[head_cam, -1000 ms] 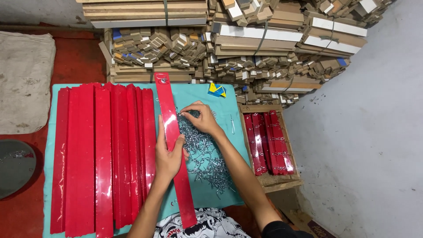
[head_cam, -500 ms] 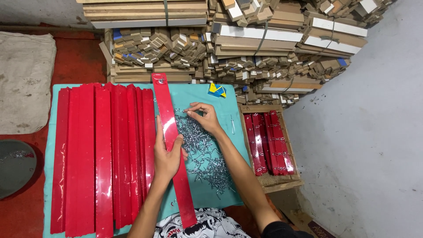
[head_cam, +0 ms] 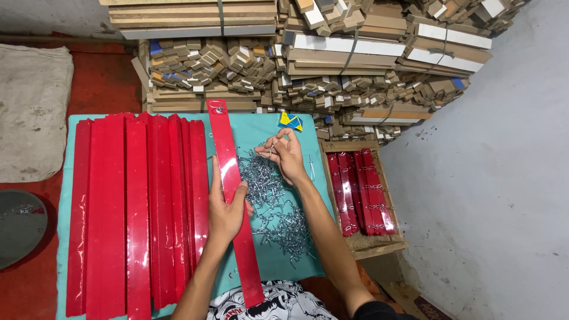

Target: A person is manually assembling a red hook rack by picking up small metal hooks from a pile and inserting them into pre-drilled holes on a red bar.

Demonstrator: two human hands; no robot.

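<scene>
Lying lengthwise on the teal-covered bench (head_cam: 261, 127), a long red strip (head_cam: 234, 195) is pinned by the left hand (head_cam: 225, 207), whose fingers wrap over its edge near the middle. Just beside it to the right sprawls a heap of small metal hooks (head_cam: 275, 204); the right hand (head_cam: 287, 153) hovers over the heap's far end, fingers pinched narrowly on one hook. Left of the strip, a row of red strips (head_cam: 136, 207) covers the bench. A wooden crate (head_cam: 379, 246) to the right holds more red strips with hooks fitted. Bundled wood offcuts (head_cam: 308, 59) are stacked behind.
</scene>
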